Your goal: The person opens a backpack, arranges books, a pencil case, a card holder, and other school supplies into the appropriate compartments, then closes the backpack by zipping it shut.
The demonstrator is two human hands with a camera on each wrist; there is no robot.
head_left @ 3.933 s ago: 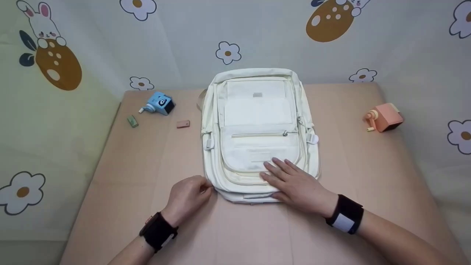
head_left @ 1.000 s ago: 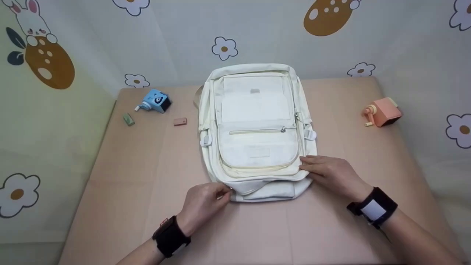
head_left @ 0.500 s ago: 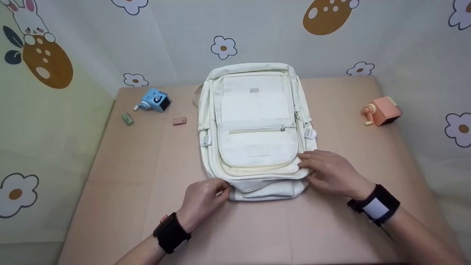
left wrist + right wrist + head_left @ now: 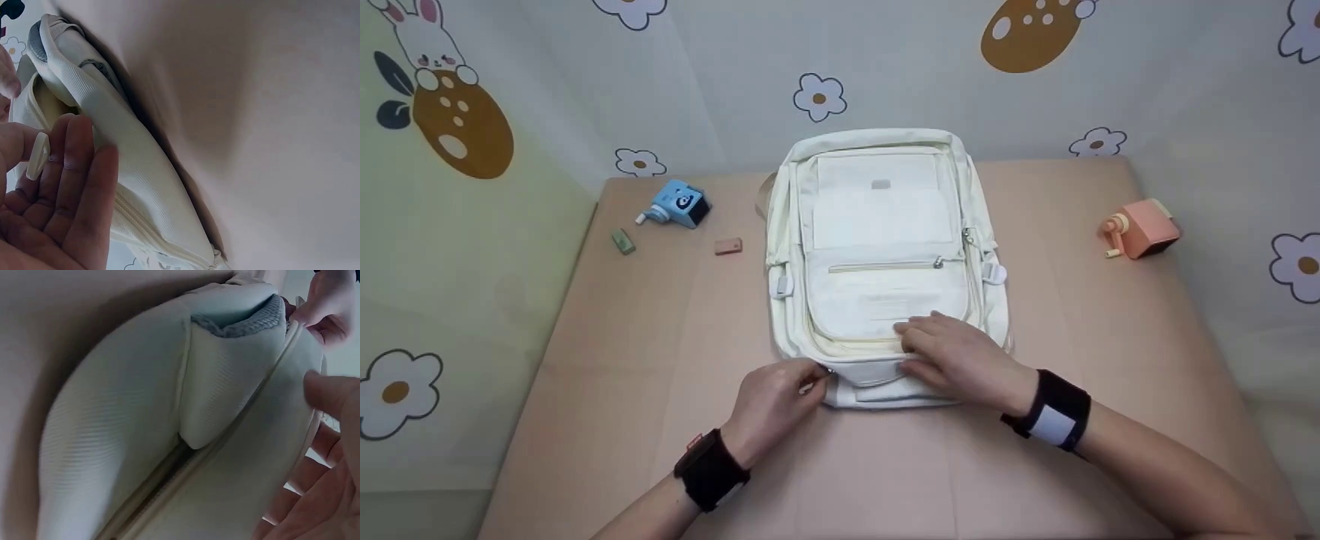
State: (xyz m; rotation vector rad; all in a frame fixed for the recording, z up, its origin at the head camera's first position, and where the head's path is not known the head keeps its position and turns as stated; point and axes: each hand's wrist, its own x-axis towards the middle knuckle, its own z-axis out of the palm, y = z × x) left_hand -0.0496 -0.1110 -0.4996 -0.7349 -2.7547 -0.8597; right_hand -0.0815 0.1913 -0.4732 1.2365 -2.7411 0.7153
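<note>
A cream backpack (image 4: 885, 292) lies front side up on the table, its bottom end towards me. At its lower left corner my left hand (image 4: 776, 405) pinches a pale zipper pull (image 4: 38, 156) between thumb and index finger; the other fingers extend beside the fabric. Along the bottom edge a zipper gap (image 4: 163, 481) shows as a dark slit. My right hand (image 4: 960, 360) holds the lower front edge, thumb on the bottom panel and fingers over the front. Its fingertips are partly hidden in the right wrist view.
To the left lie a blue crank pencil sharpener (image 4: 679, 204), a green eraser (image 4: 623, 241) and a pink eraser (image 4: 728, 246). An orange crank sharpener (image 4: 1144, 229) stands far right. Patterned cloth walls (image 4: 945, 82) border the back and sides of the table (image 4: 637, 375).
My left hand has moved right along the bottom edge since the oldest frame. My right hand went to the right corner and has now come back left towards the middle.
</note>
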